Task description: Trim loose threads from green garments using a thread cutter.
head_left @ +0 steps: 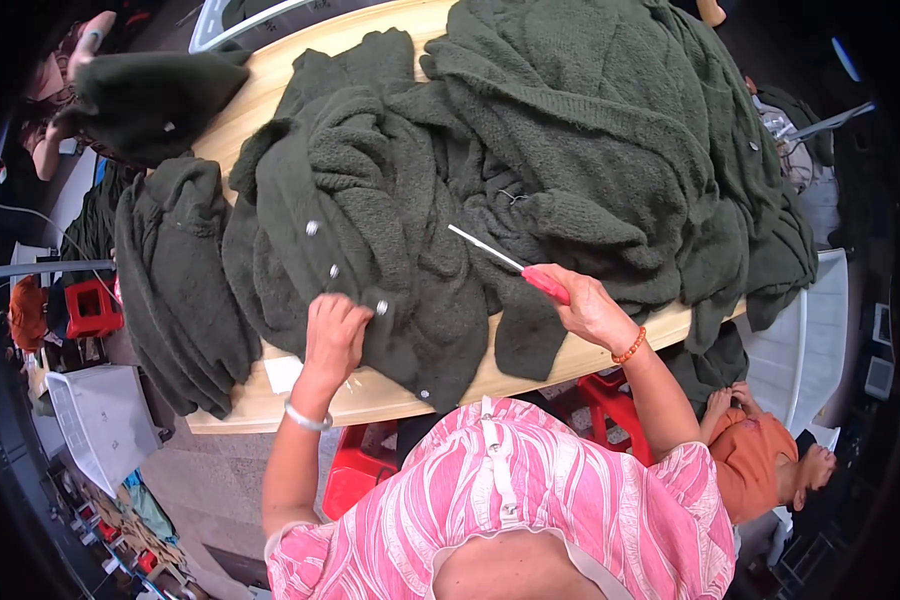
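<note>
A dark green knit cardigan (380, 190) lies spread on the wooden table before me, with shiny round buttons down its front band. My left hand (336, 335) pinches that band near its lower buttons, fingertips pressed together beside one button (382, 308). In my right hand (592, 315) is a pair of scissors (547, 284) with red handles. Their slim metal blades point up and to the left, over the cardigan's right part. My right fingers wrap the handles and hide much of them.
A big heap of dark green knitwear (610, 110) covers the table's right side; another folded garment (185, 280) hangs over its left edge. Across the table, a person handles a dark green garment (155, 100). A white bin (105, 415) stands left, and someone in orange (760, 455) sits right.
</note>
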`<state>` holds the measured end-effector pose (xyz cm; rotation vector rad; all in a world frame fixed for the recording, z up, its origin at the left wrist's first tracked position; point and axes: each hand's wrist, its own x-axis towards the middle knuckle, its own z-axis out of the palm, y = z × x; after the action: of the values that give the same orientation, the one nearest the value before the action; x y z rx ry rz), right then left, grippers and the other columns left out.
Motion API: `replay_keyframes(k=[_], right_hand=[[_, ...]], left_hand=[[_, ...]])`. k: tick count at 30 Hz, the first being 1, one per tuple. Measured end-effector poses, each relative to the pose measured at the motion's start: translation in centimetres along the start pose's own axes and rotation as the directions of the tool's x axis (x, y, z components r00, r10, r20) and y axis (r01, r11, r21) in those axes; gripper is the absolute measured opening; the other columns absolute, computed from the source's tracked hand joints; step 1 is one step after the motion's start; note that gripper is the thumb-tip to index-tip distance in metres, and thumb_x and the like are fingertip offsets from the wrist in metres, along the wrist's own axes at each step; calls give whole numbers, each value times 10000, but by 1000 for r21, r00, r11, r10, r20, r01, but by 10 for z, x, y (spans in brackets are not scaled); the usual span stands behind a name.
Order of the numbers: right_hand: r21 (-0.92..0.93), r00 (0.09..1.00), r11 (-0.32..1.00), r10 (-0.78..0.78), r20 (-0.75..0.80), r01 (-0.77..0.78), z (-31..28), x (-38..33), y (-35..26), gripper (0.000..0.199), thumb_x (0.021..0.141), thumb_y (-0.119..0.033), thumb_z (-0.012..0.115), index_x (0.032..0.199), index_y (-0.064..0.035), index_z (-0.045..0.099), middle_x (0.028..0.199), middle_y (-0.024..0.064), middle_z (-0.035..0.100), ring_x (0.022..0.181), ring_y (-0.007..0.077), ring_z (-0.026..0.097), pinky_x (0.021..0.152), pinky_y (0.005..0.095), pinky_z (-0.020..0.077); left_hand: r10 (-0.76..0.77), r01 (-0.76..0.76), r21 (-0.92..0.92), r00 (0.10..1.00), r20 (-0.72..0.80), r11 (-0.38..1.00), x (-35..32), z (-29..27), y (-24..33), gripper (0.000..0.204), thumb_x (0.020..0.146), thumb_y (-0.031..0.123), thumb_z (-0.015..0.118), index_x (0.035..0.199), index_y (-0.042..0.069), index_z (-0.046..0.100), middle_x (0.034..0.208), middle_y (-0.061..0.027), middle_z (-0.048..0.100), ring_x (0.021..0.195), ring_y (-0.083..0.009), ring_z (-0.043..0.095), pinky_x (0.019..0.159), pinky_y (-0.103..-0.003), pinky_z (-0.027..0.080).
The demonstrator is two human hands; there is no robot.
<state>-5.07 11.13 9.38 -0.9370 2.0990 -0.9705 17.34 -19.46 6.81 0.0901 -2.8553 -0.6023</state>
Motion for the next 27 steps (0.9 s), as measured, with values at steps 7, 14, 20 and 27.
replay_keyframes(k=[7, 14, 20, 27], right_hand=[[-134, 990, 983, -112, 89, 123, 23, 0, -20, 471, 757, 58, 546, 1215, -43, 594, 1119, 205, 658, 1066, 395, 615, 904, 437, 497], [-286, 971, 943, -109, 212, 168, 48, 10, -64, 509, 783, 0, 603, 1284, -63, 541, 1108, 216, 656, 1035, 390, 624, 898, 454, 486], [-455, 960, 861, -118, 252, 225, 63, 37, -102, 390, 832, -78, 585, 1218, -39, 549, 772, 219, 666, 760, 395, 665, 693, 469, 515], [-505, 926, 783, -250, 281, 364, 71, 60, -115, 252, 825, -91, 612, 1059, -7, 568, 656, 201, 625, 651, 388, 650, 587, 492, 490]], left_hand=[[-354, 316, -188, 908, -225, 930, -30, 4, -5, 95, 798, 17, 703, 842, 41, 622, 853, -98, 615, 753, -284, 596, 737, -375, 468], [-779, 269, -797, 519, -353, 541, -1, 74, -74, 302, 906, 29, 661, 1197, -6, 588, 1062, -52, 635, 933, -110, 581, 791, -223, 473], [-879, 94, -968, 447, -168, 233, 3, 103, -87, 180, 924, 46, 663, 1094, -11, 643, 962, 15, 647, 859, -44, 564, 749, -185, 450], [-847, -100, -984, 500, -180, 150, 1, 96, -86, 121, 929, 69, 670, 1033, 11, 655, 944, 23, 646, 819, -35, 555, 742, -179, 447]])
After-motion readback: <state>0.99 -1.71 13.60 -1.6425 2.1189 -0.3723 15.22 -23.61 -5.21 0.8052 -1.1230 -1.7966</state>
